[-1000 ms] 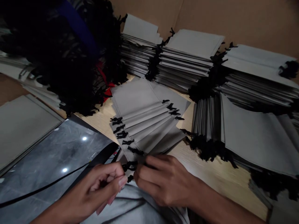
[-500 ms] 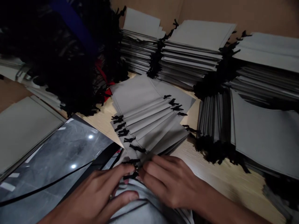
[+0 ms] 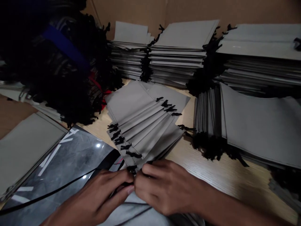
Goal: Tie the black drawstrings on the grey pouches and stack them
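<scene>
A fan of flat grey drawstring pouches, with knotted black cord ends along both sides, lies in front of me. At its near end my left hand is closed, thumb and forefinger pinched together by a black cord knot. Pressed against those fingertips, my right hand is curled shut at the edge of the nearest pouch. The cord between the two hands is mostly hidden by my fingers. Grey fabric bunches below both hands.
Several stacks of grey pouches line the back against brown cardboard. More pouches lean at the right. A dark heap of black cords with a blue strap stands left. A thin cable crosses the shiny grey sheet.
My left thumb has closed up to the forefinger, and the cord ends between my hands are now more covered. The view has shifted slightly; the stacks stay put.
</scene>
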`<act>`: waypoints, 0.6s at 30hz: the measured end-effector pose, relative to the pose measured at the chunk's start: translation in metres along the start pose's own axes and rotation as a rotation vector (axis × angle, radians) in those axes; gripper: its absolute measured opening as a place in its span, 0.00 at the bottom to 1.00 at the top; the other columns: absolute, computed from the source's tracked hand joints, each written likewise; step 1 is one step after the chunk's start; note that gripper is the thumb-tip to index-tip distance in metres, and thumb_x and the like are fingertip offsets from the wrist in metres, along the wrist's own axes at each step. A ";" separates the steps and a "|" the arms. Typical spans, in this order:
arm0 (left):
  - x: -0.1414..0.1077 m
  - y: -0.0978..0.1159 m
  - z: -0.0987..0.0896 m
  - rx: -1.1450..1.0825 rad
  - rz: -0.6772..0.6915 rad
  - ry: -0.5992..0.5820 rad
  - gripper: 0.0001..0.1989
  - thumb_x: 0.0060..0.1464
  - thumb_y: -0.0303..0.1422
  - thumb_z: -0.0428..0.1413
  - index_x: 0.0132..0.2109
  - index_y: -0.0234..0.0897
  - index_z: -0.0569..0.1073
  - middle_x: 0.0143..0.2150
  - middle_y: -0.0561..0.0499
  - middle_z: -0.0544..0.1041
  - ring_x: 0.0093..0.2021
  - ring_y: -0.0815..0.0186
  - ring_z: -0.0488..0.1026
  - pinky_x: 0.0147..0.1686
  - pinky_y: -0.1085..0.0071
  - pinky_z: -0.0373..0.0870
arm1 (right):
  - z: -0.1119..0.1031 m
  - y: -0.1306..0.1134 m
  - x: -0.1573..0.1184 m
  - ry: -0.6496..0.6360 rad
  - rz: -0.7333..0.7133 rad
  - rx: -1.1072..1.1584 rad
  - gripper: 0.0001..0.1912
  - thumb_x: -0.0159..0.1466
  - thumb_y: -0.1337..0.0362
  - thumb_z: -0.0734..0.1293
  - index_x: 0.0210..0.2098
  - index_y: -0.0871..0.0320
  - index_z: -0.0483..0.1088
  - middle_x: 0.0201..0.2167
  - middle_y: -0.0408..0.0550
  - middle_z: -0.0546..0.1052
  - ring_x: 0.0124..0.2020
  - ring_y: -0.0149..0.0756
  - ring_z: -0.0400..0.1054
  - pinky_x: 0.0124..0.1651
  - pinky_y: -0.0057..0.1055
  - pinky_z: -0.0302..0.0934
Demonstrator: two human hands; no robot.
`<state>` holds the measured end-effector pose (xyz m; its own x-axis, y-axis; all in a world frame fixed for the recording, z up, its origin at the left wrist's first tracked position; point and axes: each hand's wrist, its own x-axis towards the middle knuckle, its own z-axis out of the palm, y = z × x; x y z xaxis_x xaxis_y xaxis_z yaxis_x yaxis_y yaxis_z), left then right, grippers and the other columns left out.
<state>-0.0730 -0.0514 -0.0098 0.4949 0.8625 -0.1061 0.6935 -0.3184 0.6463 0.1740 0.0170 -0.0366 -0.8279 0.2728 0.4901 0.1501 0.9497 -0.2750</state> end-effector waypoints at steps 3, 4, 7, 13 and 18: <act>-0.001 -0.005 -0.001 -0.038 -0.050 -0.005 0.08 0.74 0.38 0.53 0.48 0.49 0.77 0.39 0.57 0.85 0.39 0.65 0.83 0.38 0.75 0.78 | -0.001 0.000 0.000 0.015 -0.007 -0.011 0.14 0.76 0.68 0.66 0.32 0.55 0.72 0.33 0.41 0.76 0.35 0.33 0.66 0.28 0.33 0.63; 0.001 -0.006 -0.001 -0.044 -0.066 -0.010 0.09 0.74 0.38 0.53 0.46 0.48 0.77 0.37 0.57 0.84 0.36 0.66 0.82 0.35 0.76 0.77 | -0.001 -0.001 0.000 0.017 -0.003 -0.014 0.13 0.76 0.68 0.66 0.32 0.55 0.72 0.33 0.41 0.76 0.35 0.33 0.66 0.28 0.32 0.63; 0.010 -0.006 -0.001 -0.053 -0.087 0.012 0.12 0.73 0.39 0.53 0.39 0.45 0.76 0.28 0.59 0.79 0.26 0.69 0.76 0.26 0.78 0.71 | 0.000 0.000 0.000 0.013 0.021 0.005 0.14 0.75 0.69 0.67 0.31 0.55 0.72 0.29 0.40 0.73 0.34 0.33 0.65 0.26 0.33 0.61; 0.013 -0.004 -0.002 -0.065 -0.104 0.025 0.09 0.73 0.36 0.54 0.41 0.46 0.75 0.26 0.61 0.78 0.26 0.69 0.78 0.28 0.78 0.73 | 0.005 0.000 0.000 0.016 0.079 -0.005 0.15 0.77 0.68 0.64 0.33 0.55 0.73 0.30 0.41 0.72 0.34 0.35 0.65 0.24 0.35 0.58; 0.005 -0.006 -0.005 0.010 -0.001 0.045 0.09 0.73 0.35 0.57 0.56 0.52 0.75 0.46 0.57 0.86 0.45 0.63 0.86 0.45 0.75 0.80 | 0.005 -0.002 0.000 0.021 0.116 -0.043 0.13 0.76 0.70 0.63 0.34 0.57 0.73 0.30 0.44 0.71 0.35 0.38 0.64 0.25 0.36 0.57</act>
<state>-0.0772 -0.0436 -0.0101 0.4702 0.8796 -0.0724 0.6995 -0.3214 0.6383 0.1712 0.0143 -0.0398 -0.7920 0.3839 0.4747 0.2677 0.9172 -0.2952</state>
